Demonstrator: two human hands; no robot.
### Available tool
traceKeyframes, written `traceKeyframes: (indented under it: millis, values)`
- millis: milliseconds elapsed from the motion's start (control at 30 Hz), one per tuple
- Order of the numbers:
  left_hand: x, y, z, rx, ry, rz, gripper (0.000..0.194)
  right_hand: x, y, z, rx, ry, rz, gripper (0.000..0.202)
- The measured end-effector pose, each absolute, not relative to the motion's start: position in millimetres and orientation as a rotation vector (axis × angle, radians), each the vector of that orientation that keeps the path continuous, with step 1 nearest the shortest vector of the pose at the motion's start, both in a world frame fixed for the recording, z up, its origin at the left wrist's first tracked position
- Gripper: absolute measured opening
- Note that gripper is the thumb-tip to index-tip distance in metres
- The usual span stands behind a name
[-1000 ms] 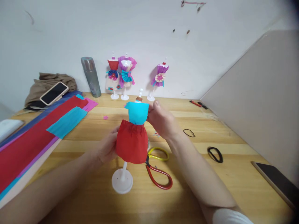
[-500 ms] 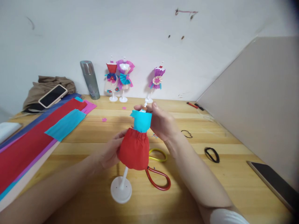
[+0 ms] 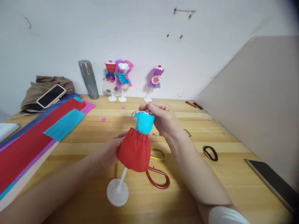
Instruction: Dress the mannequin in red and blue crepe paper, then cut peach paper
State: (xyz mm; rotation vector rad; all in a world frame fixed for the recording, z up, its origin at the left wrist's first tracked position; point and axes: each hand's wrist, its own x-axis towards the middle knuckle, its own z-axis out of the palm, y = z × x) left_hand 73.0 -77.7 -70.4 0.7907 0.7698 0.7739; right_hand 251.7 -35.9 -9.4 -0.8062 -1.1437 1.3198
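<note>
A small dress-form mannequin on a white stand [image 3: 118, 193] leans to the right in front of me. It wears a turquoise strapless top [image 3: 144, 123] and a gathered red skirt [image 3: 135, 151]. My left hand [image 3: 111, 148] is closed around the back of the skirt, most of its fingers hidden behind the fabric. Pinching the neck from above, my right hand [image 3: 161, 116] covers the white knob there. A thin loop sticks out left of the neck. Behind the skirt lie scissors with a red handle loop [image 3: 163, 186] and a yellow one [image 3: 158, 154].
Three dressed mannequins [image 3: 156, 80] stand against the wall beside a thermos [image 3: 88, 79]. Crepe paper strips [image 3: 28, 146] cover the left side, with a phone [image 3: 51, 95] near brown cloth. Rightward lie a black hair tie [image 3: 210, 153], another phone [image 3: 268, 180] and a red marker [image 3: 191, 104].
My right hand has closed over the mannequin's neck, covering the white knob that showed before. The mannequin tilts further right, its base shifted slightly left and nearer.
</note>
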Motion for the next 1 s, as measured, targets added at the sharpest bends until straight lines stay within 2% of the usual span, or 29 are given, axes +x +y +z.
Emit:
traceKeyframes:
  millis: [167,267,367,467,767,900,1000]
  values:
    - [60,-70,-68,1.008,0.863,0.963,0.033,253,-45,-3,-0.849,-1.169,1.236,0.012]
    - [51,-78,-48,1.348,0.895,1.18,0.03,255,-53,4,-0.865,-1.209,1.143,0.012]
    - [51,-93,-23,1.731,0.887,1.239,0.015,256,-61,10,-0.84,-1.256,1.031,0.013]
    - [56,-103,-11,1.995,0.927,1.33,0.011,255,-68,14,-0.718,-1.329,0.924,0.013]
    - [62,-110,-14,2.15,1.035,1.36,0.008,253,-83,16,-0.56,-1.496,0.861,0.015]
    - [67,-114,-15,2.171,1.006,1.332,0.017,255,-81,16,-0.553,-1.498,0.87,0.016]
    - [70,-114,-16,2.038,1.028,1.305,0.016,255,-80,17,-0.558,-1.496,0.858,0.016]
